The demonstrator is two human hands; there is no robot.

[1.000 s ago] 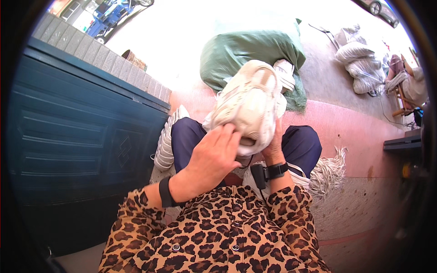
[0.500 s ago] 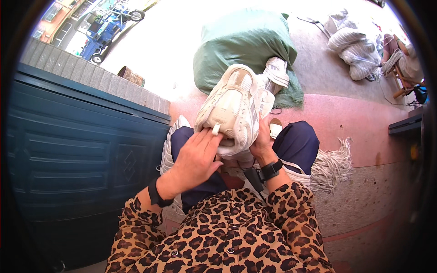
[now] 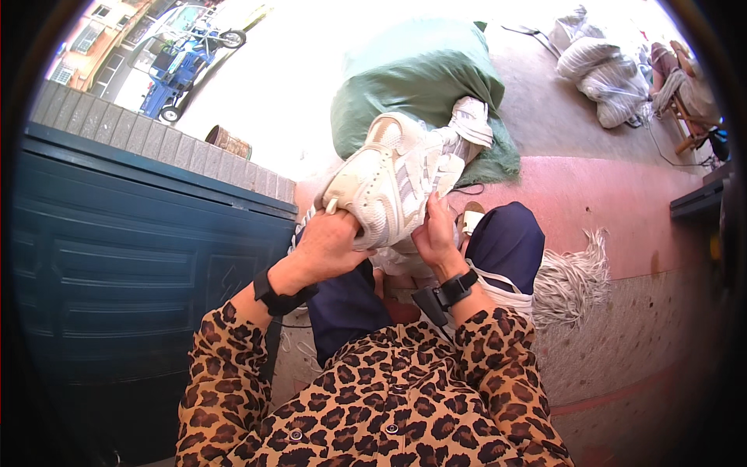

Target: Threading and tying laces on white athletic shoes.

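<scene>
Above my lap is a beige and white sneaker (image 3: 389, 175), toe pointing away and tilted so its side faces up. No lace runs through its eyelets. My left hand (image 3: 323, 245) is closed on the heel end, its fingers tucked into the opening beside the pale tongue tab; the fingertips are hidden. On the other side, my right hand (image 3: 436, 237) grips the sneaker along its sole, thumb upward. Just beyond, more white sneakers (image 3: 471, 123) lie against a green sack (image 3: 412, 78); where they meet the held one is hard to tell.
White laces (image 3: 576, 280) lie in a bundle right of my right knee, with more laces (image 3: 502, 288) by my thigh. A dark blue panelled door (image 3: 148, 265) stands close at my left. Far right, wrapped bundles (image 3: 611, 86) sit near a seated person. A blue three-wheeler (image 3: 175, 78) stands outside.
The sneaker has rolled and swung, its heel end moving left so that its side shows more. My left fingers have gone from the tongue's top down into the opening.
</scene>
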